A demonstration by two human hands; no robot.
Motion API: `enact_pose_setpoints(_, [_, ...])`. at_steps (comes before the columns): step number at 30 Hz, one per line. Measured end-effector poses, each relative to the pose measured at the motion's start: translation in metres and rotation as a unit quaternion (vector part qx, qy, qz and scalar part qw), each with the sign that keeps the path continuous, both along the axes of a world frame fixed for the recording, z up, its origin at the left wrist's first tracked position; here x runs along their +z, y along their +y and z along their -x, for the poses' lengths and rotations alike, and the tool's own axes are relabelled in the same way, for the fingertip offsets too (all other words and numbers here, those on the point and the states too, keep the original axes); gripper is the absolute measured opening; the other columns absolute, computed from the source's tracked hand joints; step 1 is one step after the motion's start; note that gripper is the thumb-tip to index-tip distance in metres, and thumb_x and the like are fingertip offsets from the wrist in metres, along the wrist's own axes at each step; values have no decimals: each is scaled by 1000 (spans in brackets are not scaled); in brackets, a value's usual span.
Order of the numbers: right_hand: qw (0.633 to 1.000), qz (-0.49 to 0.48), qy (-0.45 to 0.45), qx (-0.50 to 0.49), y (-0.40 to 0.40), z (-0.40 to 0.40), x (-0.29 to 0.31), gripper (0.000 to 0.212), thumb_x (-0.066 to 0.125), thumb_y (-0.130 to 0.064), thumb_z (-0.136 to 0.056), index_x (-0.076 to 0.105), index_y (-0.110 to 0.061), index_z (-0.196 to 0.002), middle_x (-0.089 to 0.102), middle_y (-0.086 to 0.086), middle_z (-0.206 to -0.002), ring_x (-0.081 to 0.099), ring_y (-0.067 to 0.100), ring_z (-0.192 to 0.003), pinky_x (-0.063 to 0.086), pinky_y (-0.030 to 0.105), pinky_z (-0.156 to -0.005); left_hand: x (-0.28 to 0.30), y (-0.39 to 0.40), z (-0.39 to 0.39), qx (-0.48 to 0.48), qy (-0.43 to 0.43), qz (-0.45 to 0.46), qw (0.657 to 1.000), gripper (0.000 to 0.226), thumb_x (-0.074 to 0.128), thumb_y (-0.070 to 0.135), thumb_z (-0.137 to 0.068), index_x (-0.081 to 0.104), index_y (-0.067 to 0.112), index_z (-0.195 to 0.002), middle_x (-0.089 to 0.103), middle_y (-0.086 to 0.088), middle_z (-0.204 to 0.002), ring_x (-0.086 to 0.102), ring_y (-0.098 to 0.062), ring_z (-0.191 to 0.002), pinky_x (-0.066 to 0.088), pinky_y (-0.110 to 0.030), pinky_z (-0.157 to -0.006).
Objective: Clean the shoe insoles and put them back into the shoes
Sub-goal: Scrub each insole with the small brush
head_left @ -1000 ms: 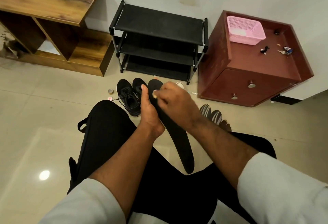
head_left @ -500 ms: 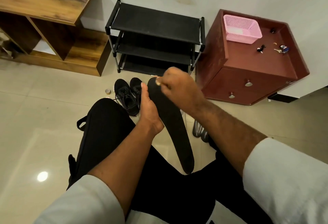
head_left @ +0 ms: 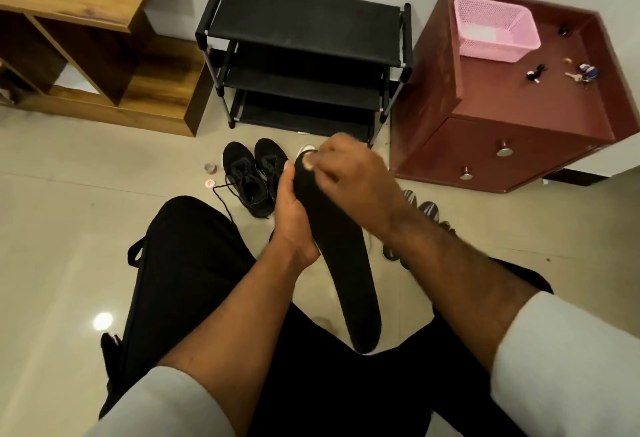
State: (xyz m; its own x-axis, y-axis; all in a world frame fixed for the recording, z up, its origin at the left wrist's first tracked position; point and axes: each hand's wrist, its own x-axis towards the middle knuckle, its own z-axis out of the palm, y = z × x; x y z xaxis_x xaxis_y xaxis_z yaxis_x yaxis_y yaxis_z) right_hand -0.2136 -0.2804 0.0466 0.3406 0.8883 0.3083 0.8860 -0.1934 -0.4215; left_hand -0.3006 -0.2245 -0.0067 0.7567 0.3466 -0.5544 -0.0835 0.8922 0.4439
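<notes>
A person sits on the floor with legs in black pants. The left hand holds a long black insole by its left edge, with the thumb up along the side and the fingers hidden behind it. The insole is up in the air between the knees, its toe end pointing to 12 o'clock and its heel end pointing to 6 o'clock.

The right hand is on the toe end of the insole. Its fingers are curled and it pinches something small and pale against the insole. The hand is blurry, so I cannot tell what the small thing is.

Two black shoes stand side by side on the floor at 11 o'clock from the hands, with a loose lace trailing out. Just left of the shoes are a small round tin and a little round lid. At 3 o'clock from the hands, partly hidden by the right arm, are striped sandals.

Past the shoes, at 12 o'clock, is a black rack with three shelves. At 10 o'clock is a wooden shelf. At 2 o'clock is a red-brown cabinet with two round knobs. On top of it sit a pink basket and some keys.
</notes>
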Motion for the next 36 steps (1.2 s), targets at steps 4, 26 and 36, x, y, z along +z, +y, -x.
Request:
enact_pose_setpoints(4, [996, 59, 20, -62, 13, -29, -38, 19, 52, -13, -93, 70, -7, -90, 56, 6, -88, 53, 15, -78, 49, 32, -70, -20, 4, -13, -17, 21, 15, 1000, 68, 37, 67, -94, 62, 14, -129, 64, -16, -128, 60, -32, -120, 44, -53, -105])
enact_pose_setpoints(26, [785, 303, 449, -300, -105, -123, -386, 14, 67, -3, -84, 74, -2, -97, 72, 10, -94, 61, 10, -76, 43, 13, -71, -372, 54, -82, -220, 466, -195, 834, 21, 63, 19, -96, 63, 13, -116, 68, -8, -112, 65, -26, -106, 53, -50, -96])
enact_pose_setpoints(36, [741, 236, 453, -434, -115, -200, -434, 22, 69, -12, -86, 71, -3, -106, 66, 1, -89, 64, 17, -84, 51, 14, -71, -403, 32, -125, -141, 556, -338, 746, 17, 58, 18, -95, 66, 15, -110, 67, -9, -108, 63, -28, -104, 51, -37, -93])
